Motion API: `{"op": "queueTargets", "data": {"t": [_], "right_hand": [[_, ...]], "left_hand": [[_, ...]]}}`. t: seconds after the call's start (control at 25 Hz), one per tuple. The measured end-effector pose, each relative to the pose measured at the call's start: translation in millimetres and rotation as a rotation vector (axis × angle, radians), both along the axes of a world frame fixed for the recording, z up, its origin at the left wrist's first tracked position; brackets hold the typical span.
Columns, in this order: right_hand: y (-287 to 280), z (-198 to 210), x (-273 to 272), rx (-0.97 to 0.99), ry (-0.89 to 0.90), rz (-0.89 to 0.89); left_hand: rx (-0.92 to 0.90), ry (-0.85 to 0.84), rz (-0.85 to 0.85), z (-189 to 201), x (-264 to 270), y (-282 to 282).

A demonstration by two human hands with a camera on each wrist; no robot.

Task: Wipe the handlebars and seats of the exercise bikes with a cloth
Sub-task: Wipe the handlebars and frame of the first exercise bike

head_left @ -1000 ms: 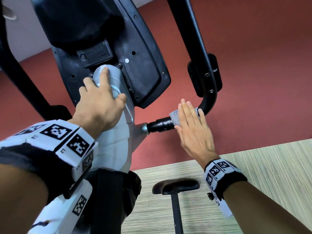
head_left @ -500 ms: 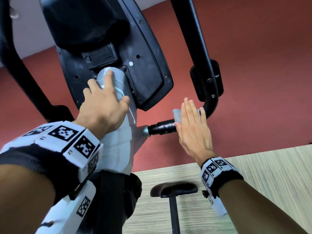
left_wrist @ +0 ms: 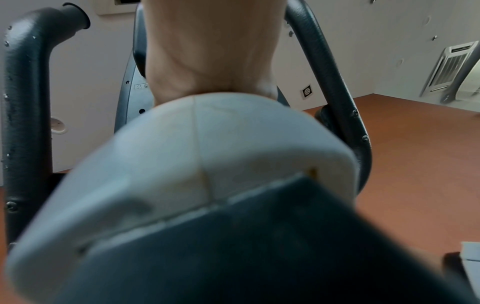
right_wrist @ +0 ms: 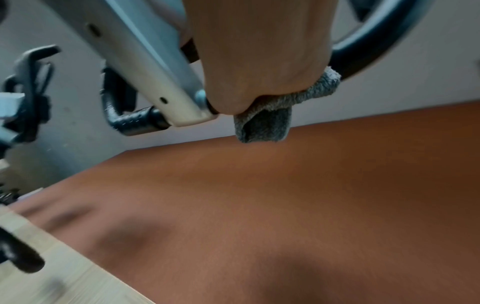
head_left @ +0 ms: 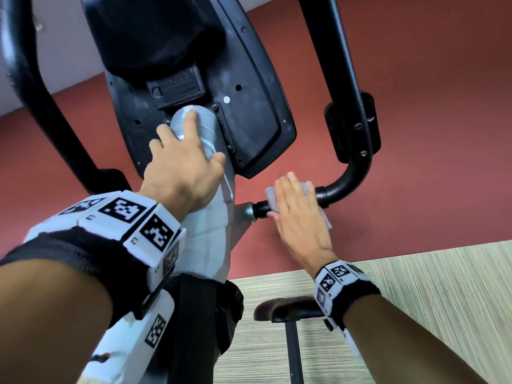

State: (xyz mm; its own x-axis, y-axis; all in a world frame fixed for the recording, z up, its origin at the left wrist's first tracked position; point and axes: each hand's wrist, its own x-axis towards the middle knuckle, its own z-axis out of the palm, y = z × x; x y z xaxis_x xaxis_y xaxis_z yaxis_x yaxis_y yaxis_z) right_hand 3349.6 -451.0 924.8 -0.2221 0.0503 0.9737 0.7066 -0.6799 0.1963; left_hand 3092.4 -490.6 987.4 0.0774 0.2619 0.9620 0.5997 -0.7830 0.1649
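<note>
From the head view, the left hand [head_left: 182, 173] is lying flat, fingers loosely spread, on the grey column [head_left: 199, 134] below the black console [head_left: 249, 128], while the right hand [head_left: 299, 214] is pressing the grey cloth [head_left: 273, 199] with straight fingers onto the black handlebar [head_left: 343, 184] right of that column. The left wrist view is showing only a wrist and handlebar tubes. The right wrist view is adding the cloth [right_wrist: 267, 123] hanging folded beneath the palm.

The left hand [head_left: 182, 173] lies on the post [head_left: 205, 234] below the console [head_left: 249, 128]. To its right, the right hand [head_left: 299, 214] lies on the cloth [head_left: 273, 199] over the handlebar [head_left: 343, 184].
</note>
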Motion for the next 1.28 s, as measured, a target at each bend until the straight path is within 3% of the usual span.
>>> {"op": "queueTargets", "data": {"t": [0.16,0.32,0.52,0.72,0.88,1.08,1.28], "right_hand": [[24.8,9.9,-13.5,-0.080,-0.146,0.057],[1.1,0.3,15.5,-0.202,-0.325,-0.057],[21.4,16.0,-7.0,-0.129,-0.245,0.045],[2.7,4.7,10.5,-0.250,-0.349,-0.042],[19.2,12.5,-3.4,-0.152,-0.255,0.067],[-14.8,7.9,20.0,-0.314,-0.368,-0.092],[-40.4,5.5,51.3,-0.283,-0.428,-0.150]], "left_hand": [[0.005,-0.003,0.006,0.9,-0.2,-0.4],[-0.005,0.002,0.006,-1.0,0.3,-1.3],[-0.012,-0.001,0.001,-0.8,-1.4,-1.2],[-0.013,0.007,0.003,-0.3,-1.7,-1.2],[-0.014,0.002,0.001,-0.4,-0.9,-0.6],[-0.012,-0.003,-0.003,-0.7,-0.3,-0.7],[-0.019,0.018,-0.012,-0.8,-2.6,1.4]]}}
